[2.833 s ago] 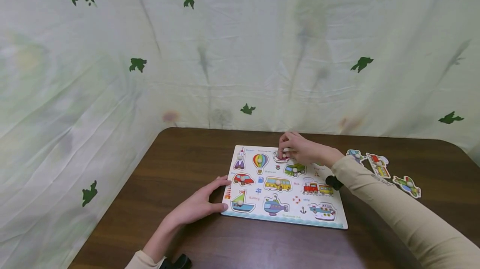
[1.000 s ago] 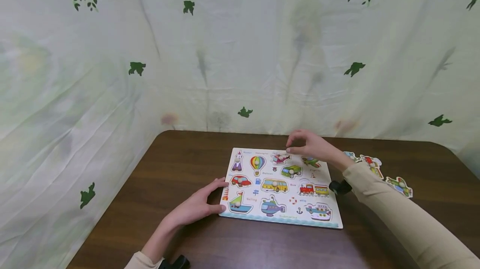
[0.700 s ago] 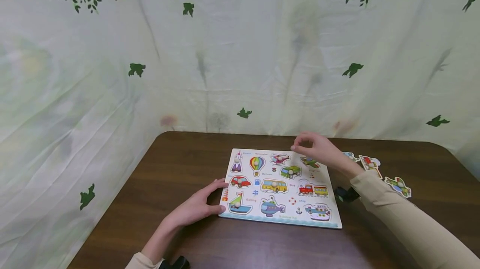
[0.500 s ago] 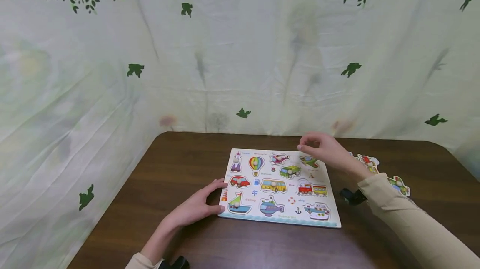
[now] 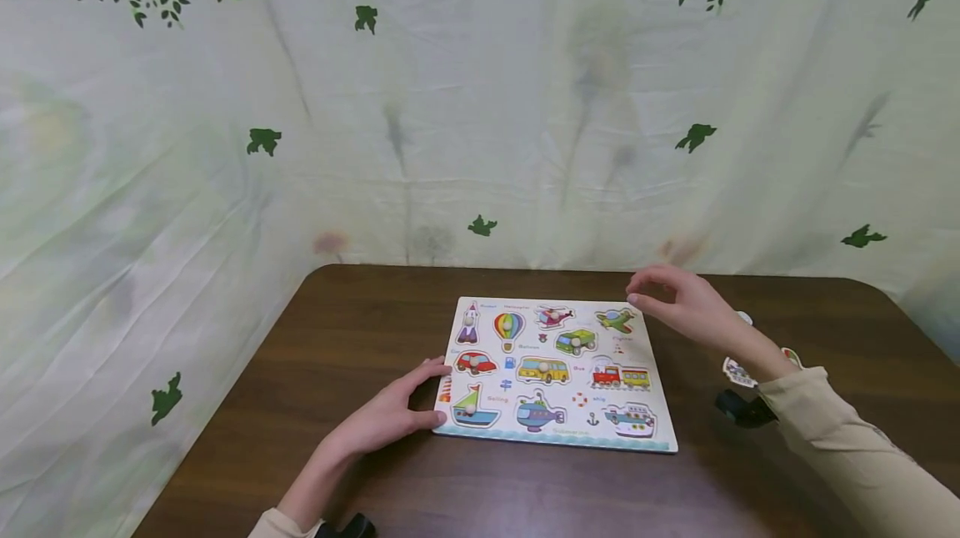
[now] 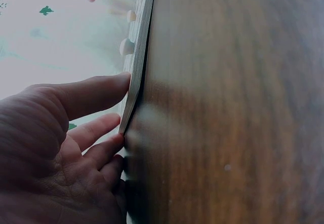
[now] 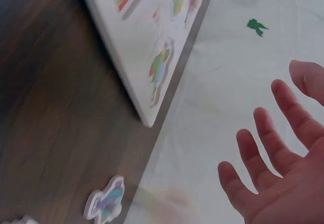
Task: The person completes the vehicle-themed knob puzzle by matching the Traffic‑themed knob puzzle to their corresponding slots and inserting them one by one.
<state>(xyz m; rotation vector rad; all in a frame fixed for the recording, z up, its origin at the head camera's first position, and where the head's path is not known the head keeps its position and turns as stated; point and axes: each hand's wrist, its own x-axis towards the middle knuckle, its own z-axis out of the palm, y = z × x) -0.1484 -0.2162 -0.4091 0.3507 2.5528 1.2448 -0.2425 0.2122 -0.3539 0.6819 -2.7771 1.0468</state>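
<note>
A white peg puzzle board (image 5: 600, 421) with vehicle pictures lies on the table. The straight fingers and thumb of my left hand (image 5: 393, 409) touch its left edge by the near corner; the left wrist view shows the thumb against the board's edge and round knobs beyond. A pink helicopter piece (image 5: 554, 318) lies in the board's far row, near the green airplane picture (image 5: 615, 320). Past the far right corner my right hand (image 5: 686, 300) hovers with nothing in it, its fingers spread in the right wrist view.
Loose puzzle pieces lie right of the board, partly hidden by the right forearm: a boat-like piece (image 5: 738, 373) and, in the right wrist view, a purple and teal piece (image 7: 106, 201). A pale patterned cloth (image 5: 480, 104) hangs behind the brown table (image 5: 375, 313).
My right hand was at the helicopter piece, then let go and moved right past the board's far right corner. It now covers more of the loose pieces. My left hand stays at the board's edge.
</note>
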